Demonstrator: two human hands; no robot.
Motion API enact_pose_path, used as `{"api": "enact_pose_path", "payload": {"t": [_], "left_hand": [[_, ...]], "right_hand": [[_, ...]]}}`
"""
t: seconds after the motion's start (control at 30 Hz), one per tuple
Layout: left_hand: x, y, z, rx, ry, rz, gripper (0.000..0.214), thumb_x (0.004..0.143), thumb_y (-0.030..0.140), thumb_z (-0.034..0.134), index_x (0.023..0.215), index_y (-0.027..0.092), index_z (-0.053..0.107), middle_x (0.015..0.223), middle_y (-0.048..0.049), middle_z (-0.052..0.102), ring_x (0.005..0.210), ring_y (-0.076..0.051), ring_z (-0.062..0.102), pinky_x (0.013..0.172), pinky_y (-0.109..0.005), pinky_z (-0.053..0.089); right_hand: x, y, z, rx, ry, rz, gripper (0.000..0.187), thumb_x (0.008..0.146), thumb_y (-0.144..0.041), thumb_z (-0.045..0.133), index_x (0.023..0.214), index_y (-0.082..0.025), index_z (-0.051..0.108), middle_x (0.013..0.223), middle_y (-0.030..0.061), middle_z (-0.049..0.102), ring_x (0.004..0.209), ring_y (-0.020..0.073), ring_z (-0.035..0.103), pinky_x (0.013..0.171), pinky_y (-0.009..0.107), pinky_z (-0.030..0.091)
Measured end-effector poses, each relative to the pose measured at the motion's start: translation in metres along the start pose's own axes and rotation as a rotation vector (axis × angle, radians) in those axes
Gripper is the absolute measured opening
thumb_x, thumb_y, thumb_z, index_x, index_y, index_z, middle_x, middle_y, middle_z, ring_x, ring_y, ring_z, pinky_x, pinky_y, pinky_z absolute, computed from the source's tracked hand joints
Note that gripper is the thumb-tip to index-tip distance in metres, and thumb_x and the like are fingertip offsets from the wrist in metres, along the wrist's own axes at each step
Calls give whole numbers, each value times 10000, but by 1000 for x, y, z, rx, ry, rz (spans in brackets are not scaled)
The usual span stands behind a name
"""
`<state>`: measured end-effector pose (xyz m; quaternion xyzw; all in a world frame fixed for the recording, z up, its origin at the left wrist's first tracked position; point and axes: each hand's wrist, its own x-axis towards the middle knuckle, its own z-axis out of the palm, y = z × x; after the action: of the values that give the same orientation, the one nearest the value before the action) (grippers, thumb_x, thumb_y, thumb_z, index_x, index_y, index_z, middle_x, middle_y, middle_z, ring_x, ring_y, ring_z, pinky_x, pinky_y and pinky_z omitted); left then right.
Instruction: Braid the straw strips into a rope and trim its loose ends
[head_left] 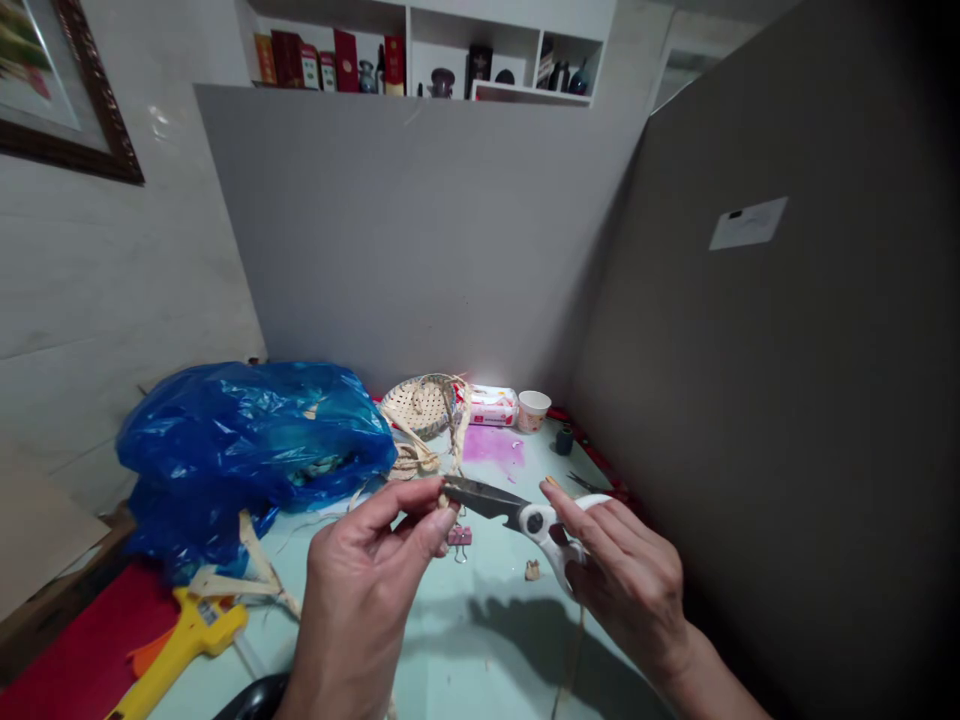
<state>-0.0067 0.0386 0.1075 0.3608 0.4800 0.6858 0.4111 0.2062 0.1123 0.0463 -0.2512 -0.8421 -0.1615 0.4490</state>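
Note:
My right hand (626,565) grips a pair of scissors (536,520) by its white handles. The dark blades point left, and their tips reach the fingers of my left hand (375,560). Between thumb and fingertips, my left hand pinches a small tan straw-like piece (444,501), mostly hidden by the fingers. Under the blades, a pink binder clip (459,537) lies on the pale green table. A little tan knotted scrap (532,570) sits to the right of it.
Behind my hands stand a woven basket (420,405) with straw strands, a tissue pack (491,405), a paper cup (533,410) and a dark thread spool (564,440). To the left are a blue plastic bag (255,430) and a yellow glue gun (184,640). Grey panels (420,240) border the table.

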Motion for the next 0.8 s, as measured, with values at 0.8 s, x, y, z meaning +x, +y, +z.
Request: {"api": "enact_pose_path", "payload": {"t": [0.8], "left_hand": [[2,1,1,-102,-45,-62,263,644,250,829,884,169,761,805,-42,746,700,-129,644,630,-184,523]], "right_hand": [[2,-1,3,200,42,239,588,727,1,522,1274,-211,569,984,56,696,770,185,627,715,312,518]]}}
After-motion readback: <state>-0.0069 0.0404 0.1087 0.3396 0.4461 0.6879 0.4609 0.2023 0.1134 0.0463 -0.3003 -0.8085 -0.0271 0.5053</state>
